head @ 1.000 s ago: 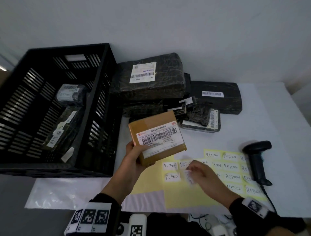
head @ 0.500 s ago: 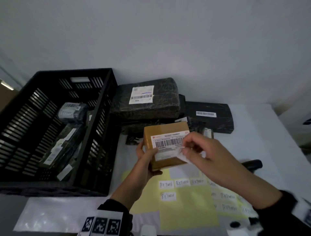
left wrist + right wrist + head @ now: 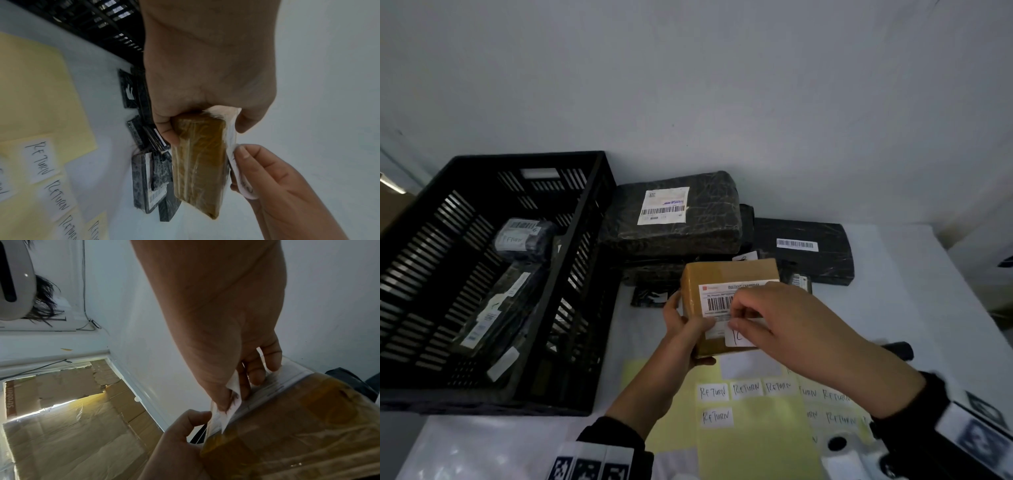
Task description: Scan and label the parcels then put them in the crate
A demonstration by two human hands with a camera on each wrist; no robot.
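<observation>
Both hands meet at the brown parcel: the left hand grips its left edge above the table, while the right hand pinches a white sticker against its upturned face.

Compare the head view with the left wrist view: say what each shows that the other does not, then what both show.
Only the head view shows the inside of the black crate with parcels in it, the large black parcel with a white barcode label, and the brown parcel's barcode face.

Only the left wrist view shows the brown parcel's narrow taped side and the sticker curling away from it.

Both show the left hand gripping the brown parcel, the right hand pinching the white sticker against it, and the RETURN stickers.
</observation>
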